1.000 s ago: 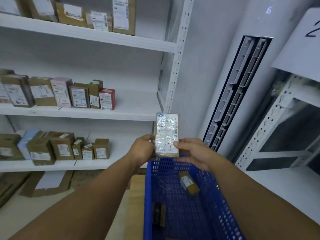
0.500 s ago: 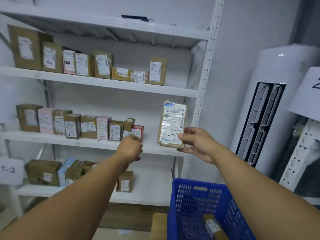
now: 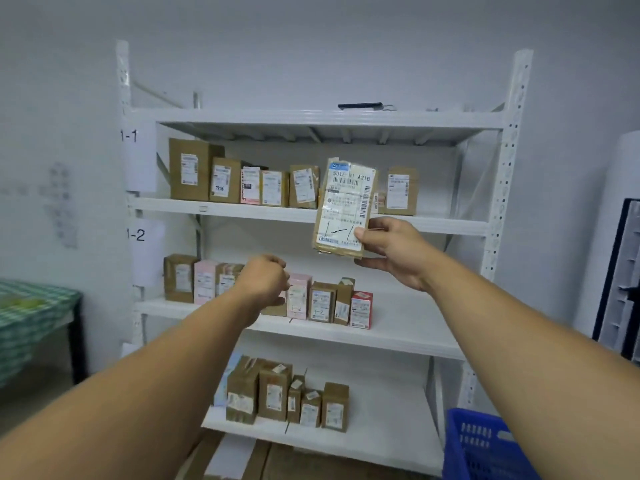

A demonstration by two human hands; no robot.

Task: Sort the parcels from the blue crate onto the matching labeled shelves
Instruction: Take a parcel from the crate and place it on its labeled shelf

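Observation:
My right hand point(image 3: 391, 251) pinches the lower right corner of a flat brown parcel point(image 3: 343, 202) with a white shipping label, held upright in front of the shelf marked 1-1 point(image 3: 221, 206). My left hand point(image 3: 265, 284) hangs loosely curled and holds nothing, in front of the boxes on the shelf marked 1-2 point(image 3: 408, 336). A corner of the blue crate point(image 3: 485, 445) shows at the bottom right.
The white rack has a row of labelled boxes on each level; a third shelf point(image 3: 381, 438) sits below. A green checked table point(image 3: 31, 306) stands at the left. A white appliance point(image 3: 620, 237) stands at the right.
My left hand let go of the parcel. My right hand raised it from above the crate to the 1-1 shelf level. The view tilted up toward the rack.

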